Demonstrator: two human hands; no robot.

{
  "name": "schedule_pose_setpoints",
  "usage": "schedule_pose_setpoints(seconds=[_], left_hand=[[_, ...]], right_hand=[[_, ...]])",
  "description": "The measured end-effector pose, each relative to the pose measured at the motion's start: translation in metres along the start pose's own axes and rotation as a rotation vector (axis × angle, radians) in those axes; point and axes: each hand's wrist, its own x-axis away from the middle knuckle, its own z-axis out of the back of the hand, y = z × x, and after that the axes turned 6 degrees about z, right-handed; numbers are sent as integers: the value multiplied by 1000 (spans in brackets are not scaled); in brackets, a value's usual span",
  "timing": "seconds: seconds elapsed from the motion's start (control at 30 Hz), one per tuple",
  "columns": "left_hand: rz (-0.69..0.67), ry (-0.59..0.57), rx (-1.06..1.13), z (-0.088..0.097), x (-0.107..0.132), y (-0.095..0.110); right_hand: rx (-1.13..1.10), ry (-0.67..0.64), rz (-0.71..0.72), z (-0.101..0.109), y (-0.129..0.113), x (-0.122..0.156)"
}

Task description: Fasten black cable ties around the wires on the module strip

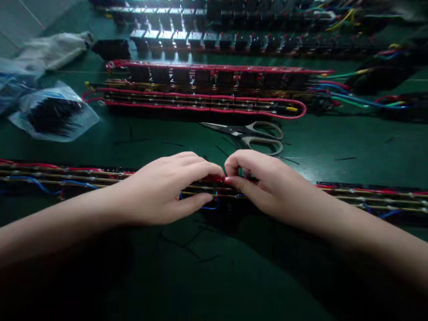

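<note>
- Centrally, one long wired strip (361, 199) lies across the green table (334, 136).
- Left hand (163, 189): over the strip, thumb and fingers parted, fingertips at a red wire (218, 179).
- Right hand (269, 180): thumb and forefinger nearly meet, just beside; cannot tell whether they pinch anything.
- Scissors (236, 131): beyond the strip.
- Clear bag (88, 121): holds thin black pieces (55, 116).

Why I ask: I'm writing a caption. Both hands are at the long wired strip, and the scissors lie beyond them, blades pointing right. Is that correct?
Not quite: in the head view, the scissors have blades pointing left. The left hand and right hand are at the long wired strip, scissors beyond.
</note>
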Motion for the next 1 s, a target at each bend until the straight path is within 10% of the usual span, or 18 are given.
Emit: schedule_pose_setpoints(seconds=[1.0], left_hand=[[-47, 18, 29, -2, 2, -4]], right_hand=[[30, 22, -3, -2, 5, 6]])
